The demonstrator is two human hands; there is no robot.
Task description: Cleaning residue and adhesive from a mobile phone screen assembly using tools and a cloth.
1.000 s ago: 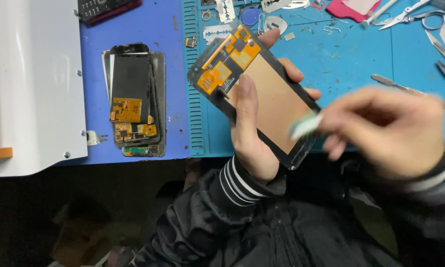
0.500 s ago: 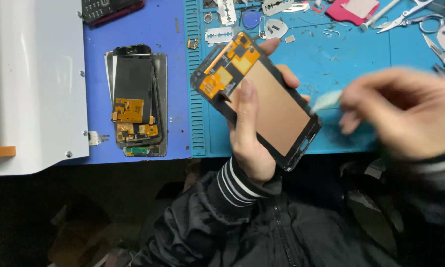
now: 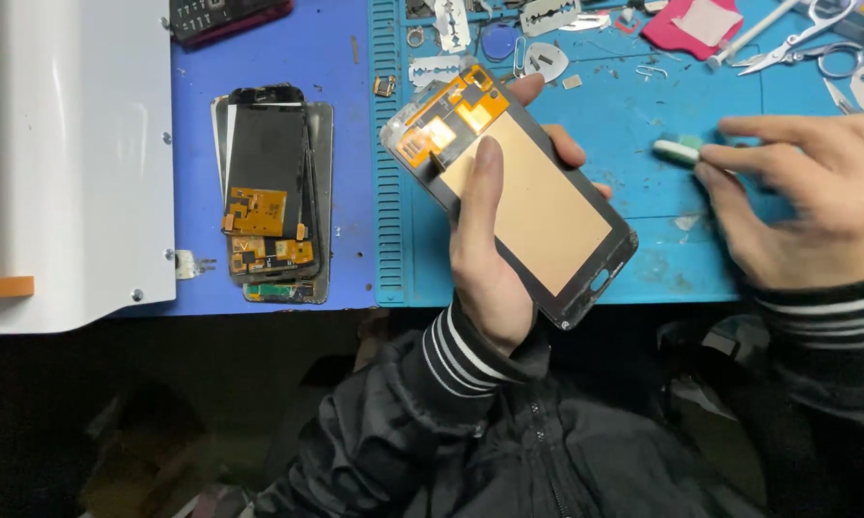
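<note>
Head view: a phone screen part [image 3: 518, 197] is held back side up in the left hand [image 3: 489, 259], fingers closed around its edges, thumb laid across it. To its right, a small white and green piece [image 3: 679, 149] is pinched by the right hand [image 3: 806, 206] fingertips.

I see a black-framed screen panel [image 3: 537, 206] with tan back and orange flex, black-and-white striped cuffs [image 3: 465, 360], a blue mat [image 3: 643, 192].
</note>
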